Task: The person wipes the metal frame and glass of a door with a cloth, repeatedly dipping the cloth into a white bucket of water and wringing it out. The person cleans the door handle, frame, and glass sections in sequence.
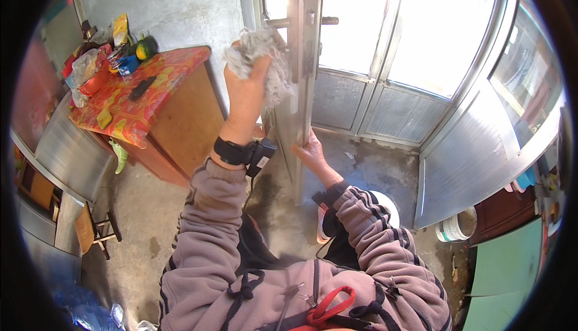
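My left hand [245,93] is raised in front of me, its fingers closed on a crumpled grey-white rag [265,54]. The rag lies against the near face of a metal-framed door [293,120], just left of the lock plate [310,30] and the lever handle [329,21]. Lower down, my right hand [312,153] grips the edge of that door from its right side. Part of its fingers is hidden behind the door edge. A black band with a small box [256,155] is strapped round my left wrist.
A cabinet [171,123] under a red patterned cloth stands to the left, with a red bowl [96,81], a dark green-and-orange squash [146,48] and bags. A small stool [96,228] is lower left. Metal panels [469,150] and a white bucket [457,225] are to the right.
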A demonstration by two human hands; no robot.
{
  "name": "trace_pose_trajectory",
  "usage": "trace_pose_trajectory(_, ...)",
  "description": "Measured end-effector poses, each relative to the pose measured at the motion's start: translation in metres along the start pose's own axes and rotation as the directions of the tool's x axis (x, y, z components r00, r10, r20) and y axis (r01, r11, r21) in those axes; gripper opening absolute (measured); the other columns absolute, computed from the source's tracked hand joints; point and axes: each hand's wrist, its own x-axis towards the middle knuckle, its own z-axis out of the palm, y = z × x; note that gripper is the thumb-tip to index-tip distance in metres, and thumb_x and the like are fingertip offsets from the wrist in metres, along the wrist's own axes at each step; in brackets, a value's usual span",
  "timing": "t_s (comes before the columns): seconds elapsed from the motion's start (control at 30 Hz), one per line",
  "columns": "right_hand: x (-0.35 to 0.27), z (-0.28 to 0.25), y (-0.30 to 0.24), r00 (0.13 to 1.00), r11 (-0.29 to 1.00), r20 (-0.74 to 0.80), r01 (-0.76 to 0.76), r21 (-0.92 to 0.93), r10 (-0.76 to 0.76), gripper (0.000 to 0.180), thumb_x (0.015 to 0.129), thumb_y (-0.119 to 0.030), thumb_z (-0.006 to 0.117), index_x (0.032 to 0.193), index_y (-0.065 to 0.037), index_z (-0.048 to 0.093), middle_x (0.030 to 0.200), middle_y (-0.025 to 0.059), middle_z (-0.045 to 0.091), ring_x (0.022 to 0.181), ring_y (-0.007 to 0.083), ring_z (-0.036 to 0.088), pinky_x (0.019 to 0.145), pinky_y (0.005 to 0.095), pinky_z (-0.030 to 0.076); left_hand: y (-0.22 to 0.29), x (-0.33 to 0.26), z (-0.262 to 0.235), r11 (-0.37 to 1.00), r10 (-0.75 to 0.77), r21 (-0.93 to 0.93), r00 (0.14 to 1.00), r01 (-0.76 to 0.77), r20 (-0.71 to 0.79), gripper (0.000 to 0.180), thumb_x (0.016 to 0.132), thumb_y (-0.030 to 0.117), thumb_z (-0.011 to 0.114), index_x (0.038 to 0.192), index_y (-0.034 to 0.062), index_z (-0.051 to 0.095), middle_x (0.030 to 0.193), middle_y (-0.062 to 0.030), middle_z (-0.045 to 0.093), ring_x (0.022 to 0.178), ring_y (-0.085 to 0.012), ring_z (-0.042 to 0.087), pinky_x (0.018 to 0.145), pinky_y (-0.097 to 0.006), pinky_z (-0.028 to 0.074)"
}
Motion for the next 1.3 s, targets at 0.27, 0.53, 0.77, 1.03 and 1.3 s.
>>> trace_pose_trajectory(0.27, 0.002, -0.002, 0.005, 0.999, 0.999, 0.009, -0.036, 0.017, 0.035, 0.101, 0.083, -0.008, 0.077, 0.175, -0.008, 0.035, 0.167, 0.0209, 0.054, 0.154, 0.0355, 0.052, 0.124, 0.0415, 0.044, -0.026, 0.028, -0.029, 0.65, -0.44, -0.672, 0.897, 0.355, 0.049, 0.031, 0.111, 0.02, 0.067, 0.137, 0.0031, 0.069, 0.127, -0.0104, 0.077, 0.113, -0.0273, 0.077, 0.104, -0.044, 0.061)
trace_pose_trajectory(0.53, 0.005, 0.0, 0.011, 0.991, 0.991, 0.003, -0.132, -0.007, 0.132, 0.1, 0.083, -0.008, 0.076, 0.174, -0.008, 0.036, 0.165, 0.0208, 0.055, 0.152, 0.0345, 0.054, 0.122, 0.0406, 0.046, -0.018, 0.007, -0.01, 0.996, -0.029, -0.085, 0.994, 0.038, 0.104, 0.028, 0.1, 0.006, 0.078, 0.128, 0.0018, 0.075, 0.125, -0.0068, 0.077, 0.11, -0.0205, 0.075, 0.097, -0.032, 0.06)
trace_pose_trajectory(0.77, 0.002, 0.006, 0.003, 0.996, 0.995, -0.008, -0.093, -0.021, 0.093, 0.096, 0.084, -0.011, 0.077, 0.172, -0.009, 0.04, 0.158, 0.0201, 0.061, 0.146, 0.036, 0.059, 0.119, 0.0422, 0.048, -0.026, 0.015, 0.008, 0.967, 0.13, 0.203, 0.983, -0.154, 0.129, 0.022, 0.093, -0.004, 0.079, 0.114, 0.0005, 0.08, 0.118, -0.0053, 0.078, 0.11, -0.0183, 0.074, 0.094, -0.032, 0.058)
trace_pose_trajectory(1.03, -0.011, -0.002, -0.01, 0.977, 0.977, 0.012, -0.212, -0.017, 0.212, 0.076, 0.087, -0.013, 0.074, 0.16, -0.011, 0.053, 0.142, 0.0132, 0.069, 0.128, 0.0249, 0.066, 0.106, 0.038, 0.053, -0.018, -0.022, -0.002, 0.941, -0.334, 0.08, 0.94, 0.329, 0.068, 0.034, 0.096, -0.003, 0.077, 0.129, -0.0015, 0.075, 0.115, -0.0064, 0.08, 0.101, -0.0162, 0.076, 0.089, -0.032, 0.06)
trace_pose_trajectory(1.3, -0.015, 0.0, -0.01, 0.986, 0.983, -0.115, 0.099, -0.155, -0.118, 0.053, 0.094, -0.023, 0.076, 0.143, -0.007, 0.063, 0.107, 0.0081, 0.074, 0.094, 0.0173, 0.069, 0.084, 0.0377, 0.058, 0.077, 0.004, -0.017, 0.947, 0.193, 0.243, 0.977, -0.21, 0.093, 0.031, 0.094, -0.003, 0.079, 0.124, 0.0002, 0.074, 0.117, -0.0087, 0.079, 0.11, -0.0156, 0.074, 0.093, -0.033, 0.061)
